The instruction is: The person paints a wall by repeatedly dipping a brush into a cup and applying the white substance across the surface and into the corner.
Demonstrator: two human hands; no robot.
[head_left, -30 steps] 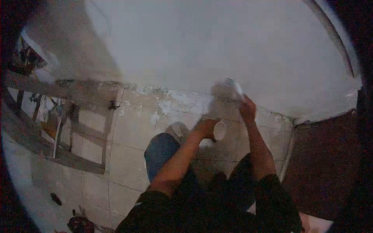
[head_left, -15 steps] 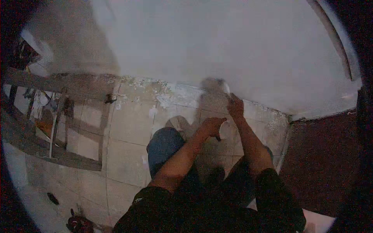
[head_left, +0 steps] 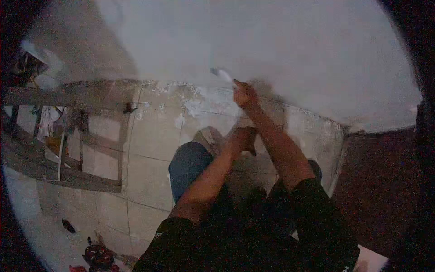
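My right hand (head_left: pixel 246 94) is closed round a pale, blurred tool (head_left: pixel 225 76) that looks like a putty knife. Its grey tip points left, close to the lower part of the white wall (head_left: pixel 272 41). Lower down and nearer to me, my left hand (head_left: pixel 244 137) is curled in shadow, partly behind the right forearm. What it holds is hidden. Both hands are above the tiled floor (head_left: pixel 149 177), near my bent knee in blue trousers (head_left: pixel 192 163).
White splashes (head_left: pixel 199 106) mark the floor along the wall's foot. A wooden frame (head_left: pixel 90 183) lies at left. A dark reddish-brown panel (head_left: pixel 376 190) stands at right. A dark red object (head_left: pixel 97 256) and a small dark item (head_left: pixel 68 225) are at lower left.
My right hand has moved up and left with the pale tool, which now points left over the wall. The whitish thing seen at my left hand no longer shows. The view has shifted slightly.
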